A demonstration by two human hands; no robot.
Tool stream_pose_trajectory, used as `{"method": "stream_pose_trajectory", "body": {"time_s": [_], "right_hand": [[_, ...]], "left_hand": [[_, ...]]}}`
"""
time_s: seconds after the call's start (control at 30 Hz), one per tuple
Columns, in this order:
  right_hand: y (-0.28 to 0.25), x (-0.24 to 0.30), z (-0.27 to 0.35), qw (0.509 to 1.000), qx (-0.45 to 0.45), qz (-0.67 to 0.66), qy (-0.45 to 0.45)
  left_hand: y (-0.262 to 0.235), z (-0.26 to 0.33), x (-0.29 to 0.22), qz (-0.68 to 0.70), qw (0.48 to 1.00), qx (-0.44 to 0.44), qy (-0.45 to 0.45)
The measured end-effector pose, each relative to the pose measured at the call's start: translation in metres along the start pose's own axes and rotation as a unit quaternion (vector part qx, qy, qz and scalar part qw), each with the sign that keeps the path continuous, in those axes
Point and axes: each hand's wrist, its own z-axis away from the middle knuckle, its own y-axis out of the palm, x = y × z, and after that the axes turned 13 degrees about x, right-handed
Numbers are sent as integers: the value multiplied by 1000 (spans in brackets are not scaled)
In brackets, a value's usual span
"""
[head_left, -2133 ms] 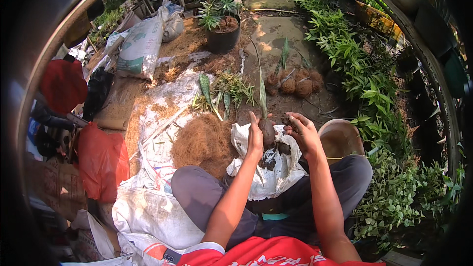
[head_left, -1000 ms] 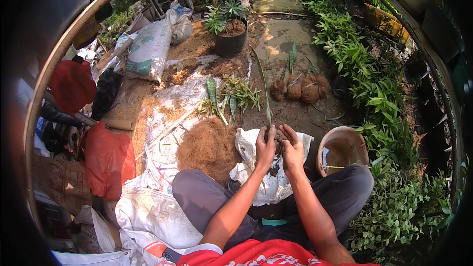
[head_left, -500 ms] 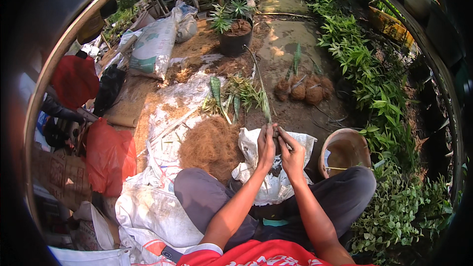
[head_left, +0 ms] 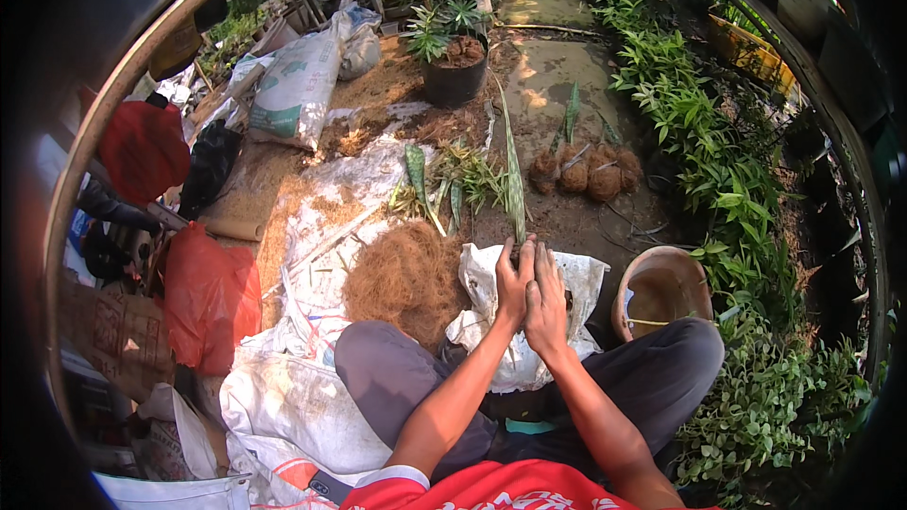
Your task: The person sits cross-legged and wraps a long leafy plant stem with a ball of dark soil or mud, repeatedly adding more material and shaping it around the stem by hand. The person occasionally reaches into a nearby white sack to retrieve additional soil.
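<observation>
Between my knees, my left hand and my right hand are pressed together around the base of a snake plant. Its long, mottled green leaf stands up from my fingers, pointing away from me. The roots, and whatever is packed around them, are hidden by my palms. Below my hands lies a white sack with its mouth folded back. Left of the sack sits a heap of brown coconut fibre. Several fibre-wrapped root balls with snake plant leaves rest further off, to the right.
Loose snake plant cuttings lie beyond the fibre. A worn clay-coloured pot stands by my right knee. Leafy plants line the right side. At left are a red plastic bag and a filled sack; a black potted plant stands ahead.
My right hand has flattened and closed in against my left around the plant's base. The leaf has shifted slightly and its broad side shows more.
</observation>
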Motion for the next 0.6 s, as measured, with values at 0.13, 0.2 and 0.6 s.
{"method": "stream_pose_trajectory", "body": {"time_s": [0.13, 0.2, 0.6], "right_hand": [[-11, -2, -9, 989, -49, -132, 34], [-17, -7, -17, 959, -69, -267, 68], [-9, -31, -22, 877, -74, -467, 84]], "left_hand": [[1, -5, -4, 59, 998, -3, -23], [2, -2, -9, 49, 997, 25, -47], [27, 14, -12, -141, 987, 57, 45]]}}
